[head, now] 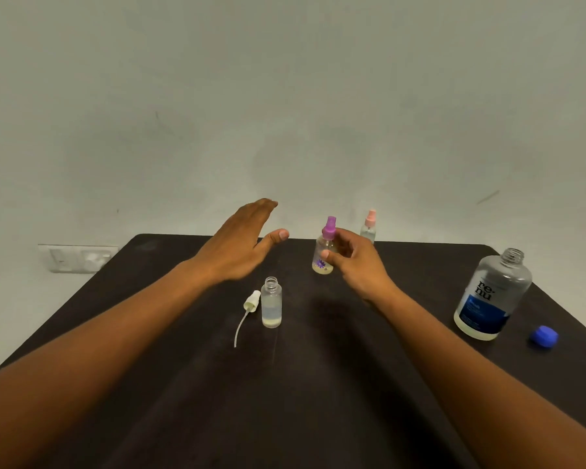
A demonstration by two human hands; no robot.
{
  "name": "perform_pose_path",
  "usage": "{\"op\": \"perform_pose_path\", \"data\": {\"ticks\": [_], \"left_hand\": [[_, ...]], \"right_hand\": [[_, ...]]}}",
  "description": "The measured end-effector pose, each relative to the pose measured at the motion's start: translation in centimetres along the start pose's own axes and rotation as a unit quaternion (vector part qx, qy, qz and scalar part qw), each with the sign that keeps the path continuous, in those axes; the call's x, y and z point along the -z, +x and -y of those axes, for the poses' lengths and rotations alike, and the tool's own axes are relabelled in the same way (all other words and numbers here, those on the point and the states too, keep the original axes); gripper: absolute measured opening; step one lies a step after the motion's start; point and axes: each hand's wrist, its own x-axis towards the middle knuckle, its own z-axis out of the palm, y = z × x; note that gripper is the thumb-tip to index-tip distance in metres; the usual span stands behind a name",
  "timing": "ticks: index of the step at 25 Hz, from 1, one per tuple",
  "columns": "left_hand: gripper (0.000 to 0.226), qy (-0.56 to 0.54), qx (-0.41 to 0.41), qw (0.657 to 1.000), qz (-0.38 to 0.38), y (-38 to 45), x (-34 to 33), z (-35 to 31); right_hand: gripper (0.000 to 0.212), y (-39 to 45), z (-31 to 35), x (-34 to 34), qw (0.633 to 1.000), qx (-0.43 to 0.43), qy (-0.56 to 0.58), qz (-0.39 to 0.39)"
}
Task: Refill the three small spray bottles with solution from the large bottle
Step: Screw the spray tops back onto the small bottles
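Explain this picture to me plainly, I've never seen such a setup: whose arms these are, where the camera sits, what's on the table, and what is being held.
There is no machine here. The camera sits on a person's head, looking forward and down, so both arms are theirs. The left hand hovers open, holding nothing. The right hand grips a small bottle with a purple spray top. On the dark table an uncapped small bottle stands with its white spray head lying beside it. A third small bottle with a pink top stands at the far edge. On the right stands the large bottle, open, with its blue cap lying nearby.
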Motion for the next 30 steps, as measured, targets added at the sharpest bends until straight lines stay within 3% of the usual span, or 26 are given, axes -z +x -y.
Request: {"op": "perform_pose_path", "data": {"ticks": [7, 17, 24, 30], "left_hand": [[0.071, -0.003, 0.021, 1.000, 0.019, 2.4, -3.0, 3.4], [0.069, -0.001, 0.019, 0.999, 0.032, 2.5, -4.3, 4.4], [0.068, 0.011, 0.031, 0.999, 0.030, -0.3, -1.9, 3.1], [0.066, 0.007, 0.039, 0.999, 0.018, -5.8, 2.6, -0.3]], "right_hand": [[0.044, 7.2, -3.2, -2.4, 0.997, -0.024, -0.074, -0.001], [0.047, 8.8, -4.6, -3.4, 0.994, -0.057, -0.097, 0.011], [0.075, 4.8, -2.9, -2.0, 0.993, -0.074, -0.092, 0.016], [0.065, -4.0, 2.2, -0.2, 0.998, -0.040, -0.049, 0.024]]}}
